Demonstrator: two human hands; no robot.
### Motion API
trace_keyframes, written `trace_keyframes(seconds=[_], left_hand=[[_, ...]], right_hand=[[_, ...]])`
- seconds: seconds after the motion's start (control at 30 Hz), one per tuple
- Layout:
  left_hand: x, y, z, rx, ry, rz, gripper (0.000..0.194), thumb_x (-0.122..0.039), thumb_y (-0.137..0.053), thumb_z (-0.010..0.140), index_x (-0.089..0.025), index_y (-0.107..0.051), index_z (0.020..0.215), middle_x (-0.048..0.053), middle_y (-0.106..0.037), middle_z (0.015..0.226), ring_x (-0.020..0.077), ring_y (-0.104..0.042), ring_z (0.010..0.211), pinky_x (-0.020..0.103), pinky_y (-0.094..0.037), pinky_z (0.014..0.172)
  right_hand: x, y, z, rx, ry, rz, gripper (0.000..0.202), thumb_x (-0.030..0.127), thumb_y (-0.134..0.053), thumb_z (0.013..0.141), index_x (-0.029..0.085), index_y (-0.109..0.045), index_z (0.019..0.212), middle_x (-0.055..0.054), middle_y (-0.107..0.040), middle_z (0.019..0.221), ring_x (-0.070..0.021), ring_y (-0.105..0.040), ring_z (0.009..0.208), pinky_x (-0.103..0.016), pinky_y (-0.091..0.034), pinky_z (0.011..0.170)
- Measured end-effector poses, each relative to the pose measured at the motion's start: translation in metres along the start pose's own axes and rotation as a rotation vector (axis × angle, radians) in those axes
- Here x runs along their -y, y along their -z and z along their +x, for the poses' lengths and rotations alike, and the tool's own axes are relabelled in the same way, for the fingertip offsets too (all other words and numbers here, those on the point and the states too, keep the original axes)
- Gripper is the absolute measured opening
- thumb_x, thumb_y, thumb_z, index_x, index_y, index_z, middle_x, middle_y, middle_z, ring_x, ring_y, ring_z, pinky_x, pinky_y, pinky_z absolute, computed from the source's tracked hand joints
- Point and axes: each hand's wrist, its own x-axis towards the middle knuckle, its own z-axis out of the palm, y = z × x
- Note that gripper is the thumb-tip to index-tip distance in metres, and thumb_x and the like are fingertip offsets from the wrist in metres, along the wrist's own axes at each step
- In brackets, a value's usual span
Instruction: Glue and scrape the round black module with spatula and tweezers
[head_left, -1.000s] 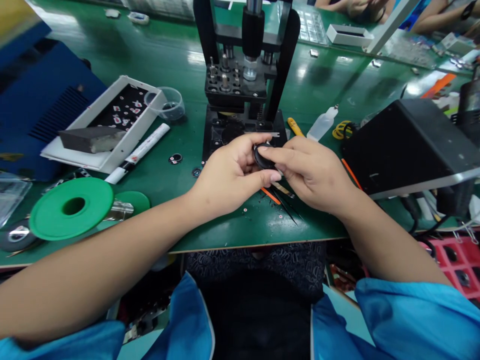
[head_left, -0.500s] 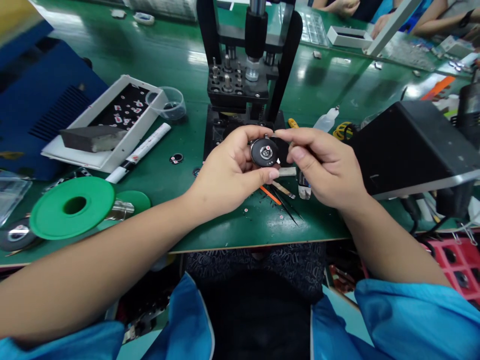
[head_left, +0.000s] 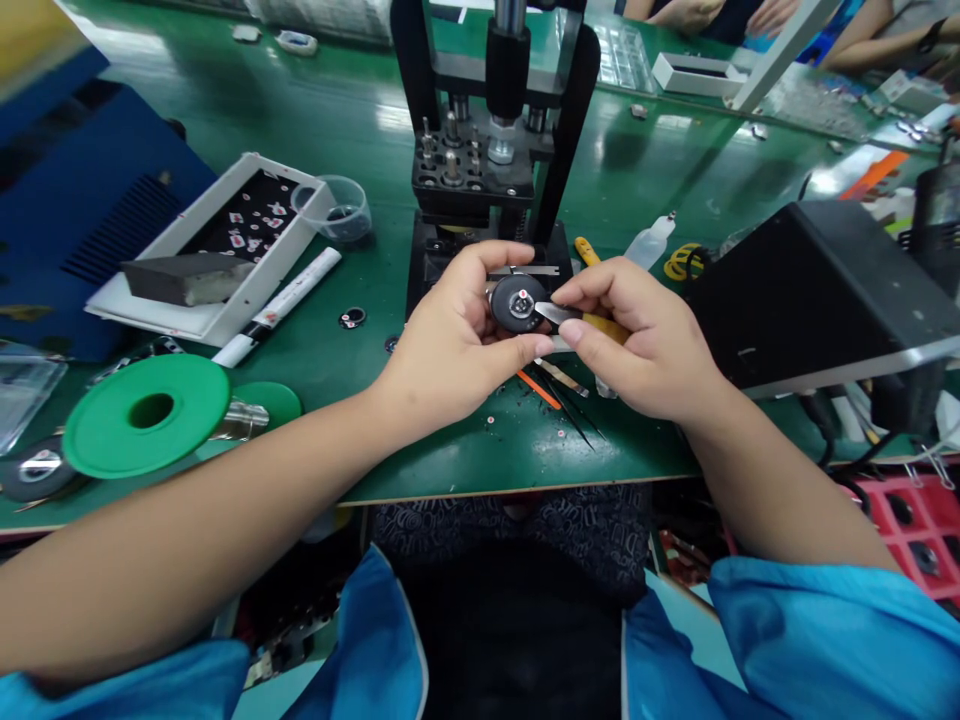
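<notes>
My left hand [head_left: 442, 345] is closed round the rim of a round black watch case [head_left: 510, 318], its thumb below and fingers above. The back of the case faces up, with a shiny sensor ring and a small white-and-red sticker. In my right hand [head_left: 652, 340] a small knife [head_left: 606, 326] with a yellow handle is pinched between thumb and fingers. Its pointed metal blade reaches the right side of the case, by the sensor ring. Whether the tip presses in cannot be made out. Under my hands lie tweezers [head_left: 577, 420] and an orange stick [head_left: 538, 390].
A black hand press [head_left: 476, 185] stands right behind my hands. On the left are a white box [head_left: 217, 330] of small parts, a clear cup [head_left: 352, 215], a marker [head_left: 289, 295] and a green spool [head_left: 97, 420]. A black machine [head_left: 825, 290] stands right. Other people's hands show far right.
My right hand has turned, and the knife blade now shows, brought to the face of the watch case. The right index finger has left the case's top edge. My left hand has shifted slightly left.
</notes>
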Motion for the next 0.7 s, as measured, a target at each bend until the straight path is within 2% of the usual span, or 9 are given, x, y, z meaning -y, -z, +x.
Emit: trace_keyframes(seconds=[0.1,0.23,0.33,0.4,0.43,0.5,0.6,0.7], left_hand=[[-0.0029,0.0009,-0.0018,-0.011,-0.003,0.073,0.07,-0.027,-0.095,0.083,-0.027,-0.067,0.147,0.008,-0.083,0.143,0.0275,-0.085,0.119,0.046,-0.077,0.104],[-0.0046,0.0036,-0.0031,-0.072,-0.038,0.316,0.058,-0.033,-0.101,0.079,-0.025,-0.071,0.129,0.003,-0.084,0.119,0.0256,-0.08,0.104,0.045,-0.073,0.098],[-0.0023,0.0035,-0.0037,-0.062,-0.073,0.349,0.06,-0.029,-0.096,0.081,-0.025,-0.073,0.137,0.006,-0.085,0.137,0.0285,-0.081,0.121,0.05,-0.069,0.115],[-0.0003,0.0024,-0.0041,-0.028,-0.09,0.304,0.066,-0.026,-0.092,0.084,-0.024,-0.072,0.147,0.009,-0.082,0.153,0.0303,-0.08,0.135,0.052,-0.065,0.126],[0.0005,0.0017,-0.0043,-0.011,-0.09,0.282,0.068,-0.026,-0.09,0.086,-0.024,-0.072,0.151,0.01,-0.081,0.157,0.0307,-0.08,0.138,0.052,-0.065,0.126],[0.0009,0.0006,-0.0045,0.012,-0.07,0.248,0.067,-0.027,-0.088,0.088,-0.023,-0.071,0.152,0.011,-0.082,0.156,0.0309,-0.082,0.136,0.049,-0.069,0.117],[-0.0012,0.0,-0.0045,0.02,-0.024,0.233,0.058,-0.03,-0.089,0.09,-0.023,-0.073,0.144,0.01,-0.085,0.146,0.0292,-0.084,0.125,0.044,-0.072,0.103],[-0.004,0.0004,-0.0044,0.004,-0.025,0.28,0.054,-0.03,-0.09,0.088,-0.022,-0.073,0.139,0.01,-0.086,0.14,0.0279,-0.084,0.119,0.044,-0.071,0.103]], right_hand=[[-0.003,-0.0023,-0.0002,0.008,0.012,0.002,0.018,0.032,-0.072,0.11,0.024,-0.073,0.126,-0.006,-0.084,0.121,-0.0245,-0.081,0.11,-0.042,-0.071,0.099],[-0.0069,-0.0056,-0.0014,0.039,-0.085,0.188,0.025,0.04,-0.08,0.11,0.025,-0.072,0.128,-0.005,-0.084,0.119,-0.0215,-0.081,0.103,-0.038,-0.069,0.091],[-0.0053,-0.0062,-0.0006,0.057,-0.171,0.302,0.026,0.042,-0.086,0.107,0.025,-0.072,0.12,-0.002,-0.081,0.108,-0.0187,-0.078,0.092,-0.034,-0.066,0.081],[-0.0025,-0.0053,0.0006,0.048,-0.187,0.315,0.02,0.037,-0.084,0.105,0.026,-0.072,0.116,-0.002,-0.081,0.104,-0.0179,-0.077,0.09,-0.033,-0.065,0.077],[-0.0011,-0.0046,0.0011,0.043,-0.189,0.311,0.018,0.033,-0.082,0.103,0.025,-0.072,0.116,-0.002,-0.081,0.106,-0.0179,-0.077,0.091,-0.033,-0.065,0.078],[0.0008,-0.0032,0.0018,0.043,-0.194,0.303,0.016,0.029,-0.08,0.102,0.025,-0.073,0.116,-0.002,-0.083,0.108,-0.0174,-0.078,0.091,-0.032,-0.065,0.077],[-0.0002,-0.0025,0.0016,0.086,-0.238,0.316,0.016,0.032,-0.082,0.103,0.025,-0.076,0.116,0.0,-0.081,0.099,-0.0159,-0.074,0.08,-0.031,-0.06,0.069],[-0.0042,-0.0036,0.0014,0.077,-0.276,0.31,0.017,0.035,-0.087,0.102,0.024,-0.078,0.112,0.001,-0.08,0.092,-0.0161,-0.072,0.077,-0.032,-0.057,0.067]])
